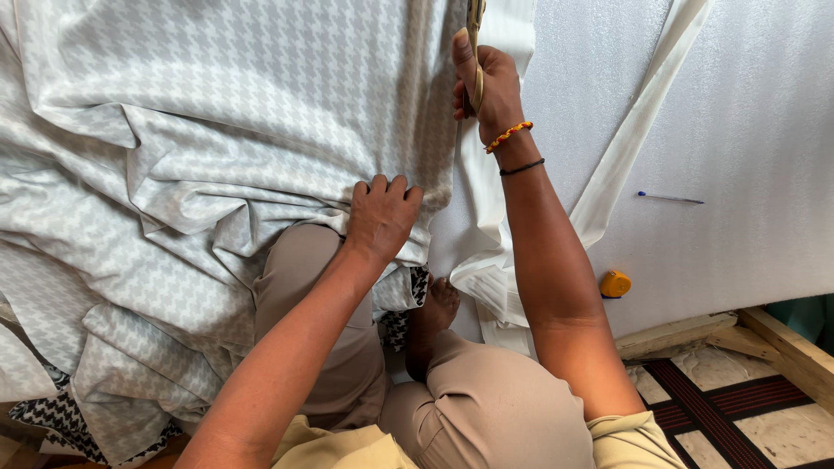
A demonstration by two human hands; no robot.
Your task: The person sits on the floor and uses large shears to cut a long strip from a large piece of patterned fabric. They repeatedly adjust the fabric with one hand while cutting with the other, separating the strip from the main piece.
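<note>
Right hand: the right hand [488, 82] sits at the top centre of the frame, fingers curled shut through the handles of a pair of scissors [474, 35], thumb along the upper side. The grip looks set for cutting away from the body; the blades run off the top edge, so I cannot tell how far they are open.

Left hand: the left hand [380, 217] lies in the middle of the frame, palm down, fingers bent and pressing on the edge of the patterned cloth [217, 113]. It pinches nothing; it seems to pin the cloth flat and taut so the cut line does not shift.

Patterned cloth: grey and white houndstooth, filling the upper left and left of the frame, smooth near the scissors and bunched in folds over the person's knee [304, 278], probably pushed aside as slack.

White strip: a white strip of fabric [608, 174] runs diagonally from the top right down to the centre, folded over on itself just right of the right forearm.

Work surface: a white padded board [747, 130] covers the right half and bears the cloth.

Small things: a pen [669, 199] lies on the board at right, well apart from both hands; a yellow tape measure [615, 284] rests near the board's lower edge, beside the right forearm, within reach.

Seat: the person sits cross-legged, a bare foot [439, 304] tucked under the cloth's edge.
</note>
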